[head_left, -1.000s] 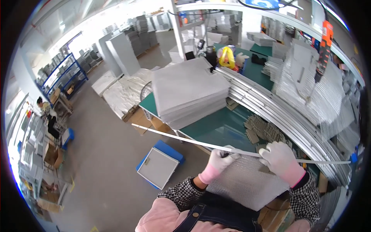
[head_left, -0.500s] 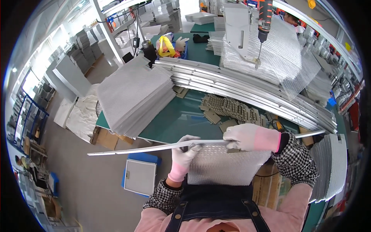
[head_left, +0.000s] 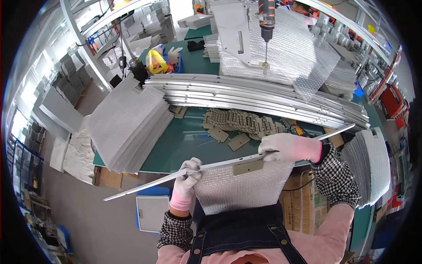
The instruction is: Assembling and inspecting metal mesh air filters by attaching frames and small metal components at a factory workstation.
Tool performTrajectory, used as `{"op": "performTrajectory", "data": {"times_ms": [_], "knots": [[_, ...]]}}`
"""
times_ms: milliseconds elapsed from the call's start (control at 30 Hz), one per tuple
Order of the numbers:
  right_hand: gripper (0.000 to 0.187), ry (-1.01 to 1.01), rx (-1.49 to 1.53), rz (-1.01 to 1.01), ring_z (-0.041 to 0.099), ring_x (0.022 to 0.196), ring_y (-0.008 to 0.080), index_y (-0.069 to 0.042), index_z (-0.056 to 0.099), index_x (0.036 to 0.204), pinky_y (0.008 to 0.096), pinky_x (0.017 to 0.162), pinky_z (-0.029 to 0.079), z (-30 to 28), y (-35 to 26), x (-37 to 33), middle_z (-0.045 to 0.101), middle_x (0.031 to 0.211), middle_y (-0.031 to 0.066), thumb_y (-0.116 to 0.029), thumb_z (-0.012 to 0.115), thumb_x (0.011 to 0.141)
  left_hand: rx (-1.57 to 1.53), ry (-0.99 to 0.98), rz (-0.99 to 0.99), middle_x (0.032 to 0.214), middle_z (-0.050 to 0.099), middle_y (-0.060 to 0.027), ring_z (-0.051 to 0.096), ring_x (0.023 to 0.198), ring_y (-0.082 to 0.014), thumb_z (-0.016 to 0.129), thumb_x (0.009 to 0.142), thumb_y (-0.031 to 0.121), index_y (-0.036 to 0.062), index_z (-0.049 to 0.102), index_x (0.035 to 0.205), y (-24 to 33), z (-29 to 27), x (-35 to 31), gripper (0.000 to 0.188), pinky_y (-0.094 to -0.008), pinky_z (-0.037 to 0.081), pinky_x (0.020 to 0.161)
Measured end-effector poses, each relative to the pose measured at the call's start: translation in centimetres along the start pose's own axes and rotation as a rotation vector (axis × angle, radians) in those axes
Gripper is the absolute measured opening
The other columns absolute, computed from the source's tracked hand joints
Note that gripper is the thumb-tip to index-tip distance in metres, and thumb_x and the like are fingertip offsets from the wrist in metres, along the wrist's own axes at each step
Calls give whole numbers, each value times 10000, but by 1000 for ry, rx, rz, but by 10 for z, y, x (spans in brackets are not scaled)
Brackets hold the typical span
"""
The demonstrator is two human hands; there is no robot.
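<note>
A long thin metal strip runs across in front of me, from lower left to upper right. My left hand, in a white glove, grips the strip and the left edge of a grey mesh sheet that hangs under it. My right hand, also gloved, is closed over the strip further right. A small tan plate sits on the strip between the two hands.
The green worktable carries a stack of mesh sheets, a bundle of long metal strips and several tan plates. An electric screwdriver hangs above shiny mesh panels. More mesh sheets stand at right.
My view has swung left to right over the table. The strip has tilted, its right end now higher. The mesh sheet stays under it, both hands still on the strip.
</note>
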State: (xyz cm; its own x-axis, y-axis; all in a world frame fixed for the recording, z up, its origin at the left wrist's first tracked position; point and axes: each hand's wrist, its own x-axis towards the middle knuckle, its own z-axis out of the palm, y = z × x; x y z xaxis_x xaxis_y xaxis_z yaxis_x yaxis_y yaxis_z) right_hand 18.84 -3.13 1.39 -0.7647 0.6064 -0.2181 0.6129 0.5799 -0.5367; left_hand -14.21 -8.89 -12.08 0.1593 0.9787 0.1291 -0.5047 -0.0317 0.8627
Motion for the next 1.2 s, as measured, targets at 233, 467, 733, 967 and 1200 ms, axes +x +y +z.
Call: {"op": "performTrajectory", "data": {"times_ms": [233,467,733,967,1200], "knots": [[248,-19,-51,-58,576,950,313,-19,602,1010,411,826,471,6,2,-7,552,938,144,-254,606,931,-17,-27,41,937,495,-28,438,875,-123,736,749,48,95,593,885,5,9,-7,202,-260,354,756],[232,18,43,-79,600,887,295,-25,607,1017,406,807,482,12,0,-6,576,919,132,-238,622,925,62,-68,102,899,501,-6,473,912,-181,706,759,22,79,586,879,1,4,-3,179,-306,385,791],[214,137,-6,102,566,892,245,-49,637,948,353,811,447,-3,40,-52,581,937,93,-240,690,869,-176,28,3,985,485,-17,464,851,-100,763,748,82,142,543,975,-11,-9,10,321,-240,374,774],[310,33,129,163,588,888,269,-47,622,972,374,811,460,7,45,-45,622,931,115,-354,593,943,-210,-4,-2,959,463,-8,462,871,-103,710,776,60,147,503,902,-23,-22,24,257,-236,379,784],[270,53,61,378,631,843,259,-60,623,1035,360,751,479,-3,62,-55,637,903,109,-307,622,925,-261,106,-38,1005,479,1,508,977,-124,737,761,38,166,490,977,-28,-24,35,351,-295,420,916]]}}
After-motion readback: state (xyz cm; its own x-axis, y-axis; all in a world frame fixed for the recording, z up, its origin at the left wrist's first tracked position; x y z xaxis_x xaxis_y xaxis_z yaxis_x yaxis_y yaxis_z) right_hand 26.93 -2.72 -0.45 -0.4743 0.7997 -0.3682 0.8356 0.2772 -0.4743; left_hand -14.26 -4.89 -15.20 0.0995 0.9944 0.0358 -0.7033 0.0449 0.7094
